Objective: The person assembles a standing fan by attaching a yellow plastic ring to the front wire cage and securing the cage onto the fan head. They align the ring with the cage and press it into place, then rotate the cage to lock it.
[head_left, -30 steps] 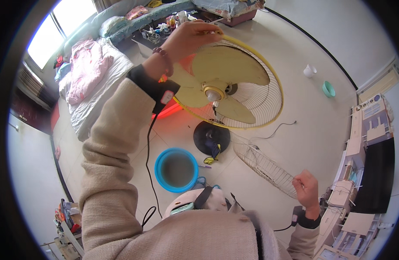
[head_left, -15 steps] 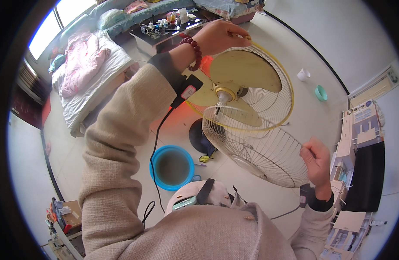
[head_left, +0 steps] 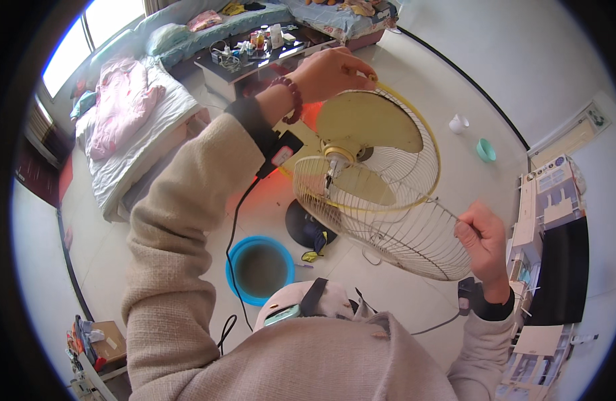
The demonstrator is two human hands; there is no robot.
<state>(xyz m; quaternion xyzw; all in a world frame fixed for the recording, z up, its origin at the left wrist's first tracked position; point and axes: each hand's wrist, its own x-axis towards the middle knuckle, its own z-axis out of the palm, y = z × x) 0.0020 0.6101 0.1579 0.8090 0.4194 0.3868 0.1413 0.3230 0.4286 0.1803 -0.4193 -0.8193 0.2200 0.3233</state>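
The pedestal fan's yellow-rimmed rear cage (head_left: 440, 160) is tipped above the floor (head_left: 388, 297), with the fan blades (head_left: 368, 120) bare inside it. The left hand (head_left: 338, 73) is at the top edge of the rim, thumb and fingertips drawn together and pinching it. The right hand (head_left: 482, 244) has its fingers curled in, thumb pressed over them, gripping the right-hand edge of the wire front grille (head_left: 398, 244). The grille hangs at a tilt, its far edge overlapping the lower blade and the hub (head_left: 338, 155) in this view; whether wire touches blade cannot be told.

The pinch at the top looks good for steadying the cage, and is best held light enough not to bend the rim. As the grille is gripped at one edge only, its far side is likely to dip or swing; a firm wrist and a small lift at that edge should spare the blades. The round black base (head_left: 298, 224) and the blue basin (head_left: 232, 271) of murky water lie below, so slow, short movements seem wise.
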